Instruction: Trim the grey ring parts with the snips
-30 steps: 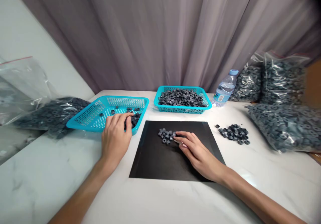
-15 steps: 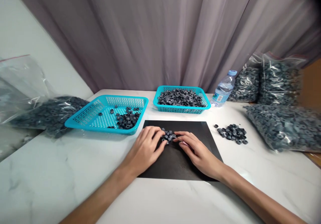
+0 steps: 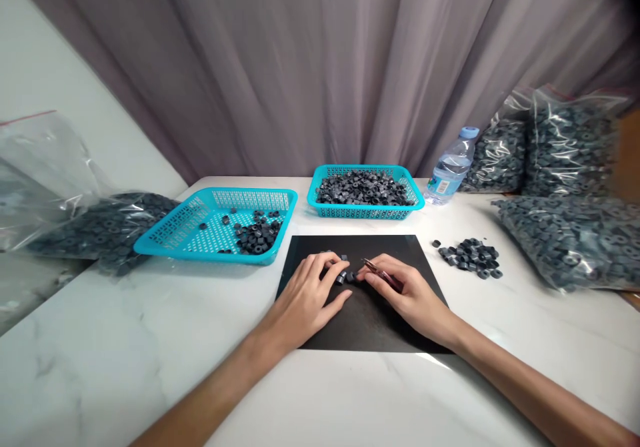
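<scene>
On a black mat (image 3: 345, 330), my left hand (image 3: 313, 293) lies palm down with its fingers apart, curved over a small group of dark grey ring-shaped pieces (image 3: 341, 278). Its fingers partly hide them. Facing it from the right, my right hand (image 3: 400, 290) is closed around slim reddish tweezers (image 3: 383, 273), whose tip points up and left, above the mat. A loose dark piece (image 3: 351, 277) lies between the two hands, close to my right fingertips.
A turquoise basket (image 3: 200, 256) with some pieces stands left; a fuller one (image 3: 367, 213) stands behind the mat. Right of the mat are a loose pile of pieces (image 3: 471, 257), a water bottle (image 3: 450, 170) and filled plastic bags (image 3: 575, 240). Another bag (image 3: 110, 223) lies far left.
My left hand has shifted right over the pieces, its thumb now stretched away from them. My right hand has lifted the tweezers' tip. The view has shifted slightly.
</scene>
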A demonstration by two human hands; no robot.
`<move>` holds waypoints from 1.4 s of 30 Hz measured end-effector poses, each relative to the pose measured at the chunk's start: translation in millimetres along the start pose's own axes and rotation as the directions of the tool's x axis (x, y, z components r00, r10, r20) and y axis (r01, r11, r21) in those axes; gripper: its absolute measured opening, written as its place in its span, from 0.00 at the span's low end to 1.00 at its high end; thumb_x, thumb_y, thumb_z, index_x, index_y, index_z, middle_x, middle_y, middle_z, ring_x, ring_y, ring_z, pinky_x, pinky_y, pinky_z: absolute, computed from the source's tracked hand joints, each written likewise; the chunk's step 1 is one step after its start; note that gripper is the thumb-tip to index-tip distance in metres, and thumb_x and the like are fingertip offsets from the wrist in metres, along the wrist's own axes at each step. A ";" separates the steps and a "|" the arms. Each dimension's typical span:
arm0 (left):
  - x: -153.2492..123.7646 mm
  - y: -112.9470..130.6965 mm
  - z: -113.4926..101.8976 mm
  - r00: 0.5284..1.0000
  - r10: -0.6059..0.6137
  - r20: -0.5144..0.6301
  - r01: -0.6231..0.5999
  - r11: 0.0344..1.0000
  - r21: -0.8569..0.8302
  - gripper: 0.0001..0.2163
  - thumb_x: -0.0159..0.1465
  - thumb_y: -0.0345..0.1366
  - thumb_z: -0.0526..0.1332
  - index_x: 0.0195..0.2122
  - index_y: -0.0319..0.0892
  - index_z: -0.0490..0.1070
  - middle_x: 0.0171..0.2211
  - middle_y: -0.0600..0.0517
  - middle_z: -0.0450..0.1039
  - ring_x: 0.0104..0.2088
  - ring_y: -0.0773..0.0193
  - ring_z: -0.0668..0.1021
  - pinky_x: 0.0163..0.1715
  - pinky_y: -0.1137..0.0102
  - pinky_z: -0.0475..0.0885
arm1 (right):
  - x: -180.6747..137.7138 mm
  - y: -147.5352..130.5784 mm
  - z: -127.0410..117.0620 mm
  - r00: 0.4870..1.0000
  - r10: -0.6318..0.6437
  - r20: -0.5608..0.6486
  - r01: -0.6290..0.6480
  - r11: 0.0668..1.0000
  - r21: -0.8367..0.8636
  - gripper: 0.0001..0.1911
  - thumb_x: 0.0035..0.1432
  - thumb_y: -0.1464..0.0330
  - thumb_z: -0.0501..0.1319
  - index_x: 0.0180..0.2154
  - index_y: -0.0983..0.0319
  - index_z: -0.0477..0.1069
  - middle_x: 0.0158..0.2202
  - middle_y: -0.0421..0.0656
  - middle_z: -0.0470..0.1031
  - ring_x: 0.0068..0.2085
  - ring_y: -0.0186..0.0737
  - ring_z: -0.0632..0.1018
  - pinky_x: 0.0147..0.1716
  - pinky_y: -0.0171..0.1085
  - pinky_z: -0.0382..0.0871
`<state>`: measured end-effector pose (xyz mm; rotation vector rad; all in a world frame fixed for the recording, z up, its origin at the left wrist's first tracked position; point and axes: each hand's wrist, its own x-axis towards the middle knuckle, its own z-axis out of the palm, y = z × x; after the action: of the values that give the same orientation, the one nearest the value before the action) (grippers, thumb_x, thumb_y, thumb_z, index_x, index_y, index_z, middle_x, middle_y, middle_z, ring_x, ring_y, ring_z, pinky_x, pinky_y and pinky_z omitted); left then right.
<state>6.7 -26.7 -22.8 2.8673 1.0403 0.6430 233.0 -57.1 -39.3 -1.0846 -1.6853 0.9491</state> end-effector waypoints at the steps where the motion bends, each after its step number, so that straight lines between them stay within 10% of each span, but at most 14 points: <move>1: 1.0 0.7 0.6 1.000 0.001 0.001 -0.001 1.000 -0.011 0.18 0.71 0.36 0.61 0.60 0.42 0.65 0.54 0.41 0.69 0.54 0.48 0.73 0.56 0.53 0.71 | -0.4 -0.4 -0.1 1.000 0.009 0.009 -0.009 1.000 0.000 0.13 0.71 0.59 0.58 0.41 0.60 0.78 0.43 0.46 0.76 0.43 0.43 0.77 0.43 0.41 0.71; 23: 6.0 5.3 2.7 0.994 0.080 -0.076 -0.087 0.991 -0.104 0.06 0.72 0.32 0.61 0.48 0.42 0.72 0.47 0.47 0.73 0.48 0.54 0.74 0.50 0.59 0.68 | 0.5 5.3 -1.6 0.985 0.152 0.083 -0.168 0.954 0.248 0.10 0.61 0.62 0.69 0.42 0.60 0.75 0.40 0.40 0.78 0.38 0.37 0.74 0.38 0.36 0.67; 42: 2.9 3.9 -5.4 0.998 0.054 0.007 -0.051 0.966 -0.253 0.05 0.67 0.29 0.64 0.40 0.45 0.70 0.47 0.52 0.76 0.48 0.57 0.75 0.50 0.60 0.63 | 0.0 6.8 0.6 0.998 0.063 -0.027 -0.065 0.995 -0.077 0.08 0.68 0.62 0.62 0.40 0.59 0.75 0.38 0.41 0.76 0.36 0.38 0.75 0.36 0.36 0.67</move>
<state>8.9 -28.5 -16.1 2.6808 0.8154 0.7011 234.2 -55.0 -45.6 -1.2040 -1.6881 0.9134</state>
